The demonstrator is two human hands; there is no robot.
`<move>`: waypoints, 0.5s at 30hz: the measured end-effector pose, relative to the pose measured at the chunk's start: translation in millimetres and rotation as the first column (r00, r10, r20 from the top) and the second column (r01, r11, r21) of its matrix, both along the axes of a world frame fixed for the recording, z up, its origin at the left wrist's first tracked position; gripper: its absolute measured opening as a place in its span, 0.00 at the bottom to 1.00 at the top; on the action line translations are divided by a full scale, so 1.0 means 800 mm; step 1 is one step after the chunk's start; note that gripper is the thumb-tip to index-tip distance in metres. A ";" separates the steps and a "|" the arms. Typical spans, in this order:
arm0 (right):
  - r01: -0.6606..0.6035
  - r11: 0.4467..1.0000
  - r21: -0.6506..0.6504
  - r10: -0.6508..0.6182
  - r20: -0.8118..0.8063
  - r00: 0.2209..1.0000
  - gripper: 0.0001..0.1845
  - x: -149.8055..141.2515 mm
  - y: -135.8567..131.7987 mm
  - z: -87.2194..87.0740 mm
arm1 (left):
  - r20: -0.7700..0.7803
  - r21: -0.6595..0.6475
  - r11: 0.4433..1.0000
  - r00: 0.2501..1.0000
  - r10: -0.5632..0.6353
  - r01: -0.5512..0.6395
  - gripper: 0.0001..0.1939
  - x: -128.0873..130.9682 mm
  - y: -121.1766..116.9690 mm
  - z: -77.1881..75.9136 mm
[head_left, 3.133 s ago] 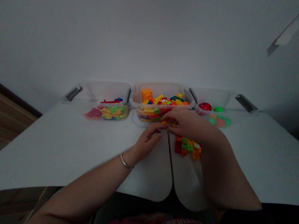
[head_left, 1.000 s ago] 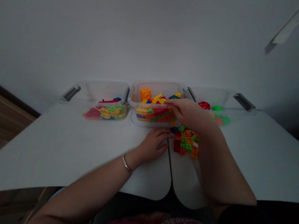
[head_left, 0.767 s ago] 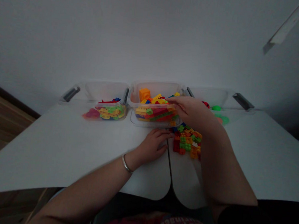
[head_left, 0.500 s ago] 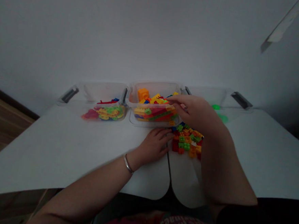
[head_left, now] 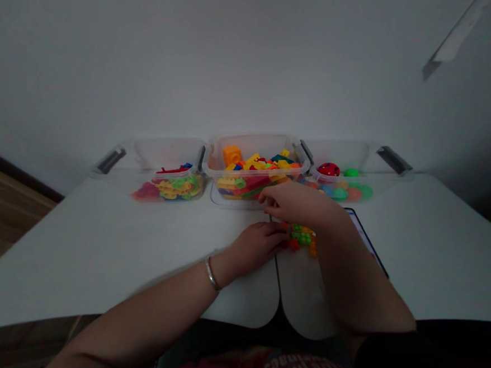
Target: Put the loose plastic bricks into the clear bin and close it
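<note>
A small build of coloured bricks (head_left: 303, 238) in green, orange and red stands on the white table (head_left: 98, 241) in front of the middle bin. My left hand (head_left: 255, 246) rests on the table with its fingers curled against the build's left side. My right hand (head_left: 297, 203) hovers over the top of the build, fingers curled downward; whether a brick is inside them is hidden. Right behind both hands stands the clear middle bin (head_left: 254, 176), full of mixed bricks.
A clear left bin (head_left: 165, 181) holds flat coloured pieces. A clear right bin (head_left: 342, 182) holds coloured balls and a red round toy. A dark phone (head_left: 365, 240) lies on the table beside my right forearm. A wall stands close behind the bins.
My right hand has drawn back from the middle bin and come down over the brick build. My left hand stays at the build's left side. The view has shifted slightly, showing the phone.
</note>
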State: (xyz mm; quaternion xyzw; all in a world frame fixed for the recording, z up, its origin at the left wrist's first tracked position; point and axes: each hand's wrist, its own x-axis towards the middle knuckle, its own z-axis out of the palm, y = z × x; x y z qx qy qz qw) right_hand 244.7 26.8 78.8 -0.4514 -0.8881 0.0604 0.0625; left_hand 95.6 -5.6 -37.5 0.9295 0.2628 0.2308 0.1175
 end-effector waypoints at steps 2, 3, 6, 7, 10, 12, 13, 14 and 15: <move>0.029 0.999 -0.029 -0.028 0.026 0.999 0.14 0.000 0.004 -0.009 | 0.003 -0.002 1.000 1.000 0.017 -0.017 0.12 0.001 0.000 0.000; 0.041 0.998 -0.044 -0.040 0.039 0.998 0.15 0.000 0.005 -0.012 | -0.003 0.003 1.000 1.000 0.019 -0.019 0.12 0.001 0.000 0.000; 0.050 0.997 -0.062 -0.047 0.041 0.998 0.16 -0.001 0.008 -0.021 | -0.030 0.019 1.000 0.999 0.023 -0.022 0.11 0.001 0.001 0.001; 0.047 0.997 -0.054 -0.046 0.029 0.999 0.16 -0.001 0.008 -0.023 | -0.037 0.016 0.999 0.999 0.028 -0.028 0.11 0.001 0.001 0.002; 0.060 0.998 -0.025 -0.061 -0.025 0.998 0.16 -0.002 0.009 -0.029 | -0.054 -0.024 1.000 0.998 0.014 -0.016 0.10 0.001 0.002 0.002; 0.066 0.998 -0.015 -0.067 -0.037 0.997 0.16 -0.002 0.009 -0.031 | -0.052 -0.056 0.998 0.999 -0.010 0.007 0.09 0.000 0.003 0.002; 0.062 0.998 -0.009 -0.062 -0.026 0.998 0.16 -0.002 0.009 -0.031 | -0.037 -0.074 0.997 0.999 -0.011 0.008 0.09 0.000 0.004 0.001; 0.058 0.998 -0.002 -0.058 -0.009 0.998 0.16 -0.002 0.009 -0.030 | -0.009 -0.100 0.995 1.000 0.007 -0.008 0.08 -0.001 0.005 0.001; 0.054 0.999 0.007 -0.054 0.008 0.998 0.16 -0.002 0.008 -0.029 | 0.035 -0.140 0.989 0.998 0.043 -0.038 0.08 -0.002 0.007 0.000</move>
